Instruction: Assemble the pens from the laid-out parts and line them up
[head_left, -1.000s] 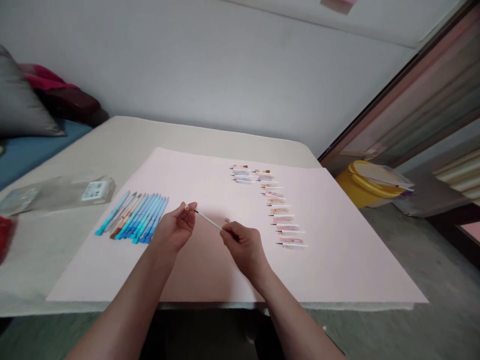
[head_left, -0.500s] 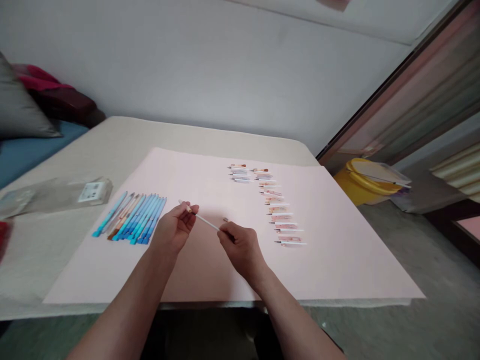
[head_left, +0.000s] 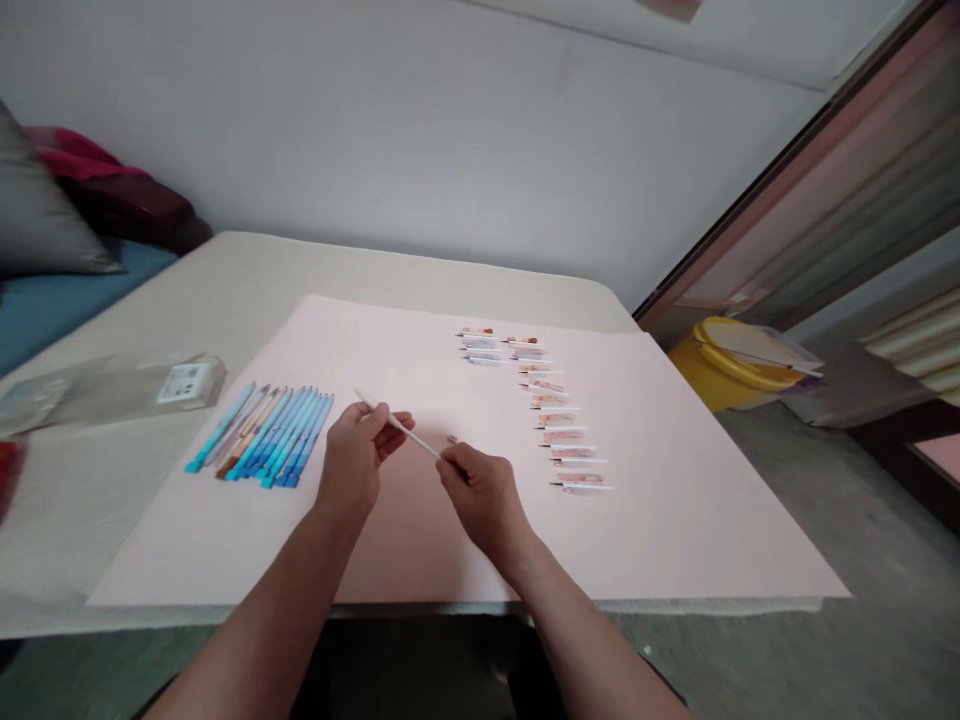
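My left hand [head_left: 360, 455] and my right hand [head_left: 480, 490] together hold one thin white pen refill [head_left: 420, 440] above a pink sheet [head_left: 675, 520]. The left fingers pinch its far part, where a pale tube-like piece [head_left: 366, 400] sticks out past them. The right fingers pinch its near end. A row of several blue pen barrels [head_left: 266, 435] lies left of my left hand. Right of my hands, several refills with small patterned pieces [head_left: 559, 420] lie in a curved line.
The pink sheet covers a beige table [head_left: 247, 270]. A clear plastic packet [head_left: 112, 385] lies at the table's left. A yellow bucket [head_left: 724, 365] stands on the floor at the right. Cushions [head_left: 45, 215] lie at the far left by the wall.
The pale piece at the refill's far end has slid out past my left fingers, and my left hand has turned and moved slightly along the refill. My right hand stays put.
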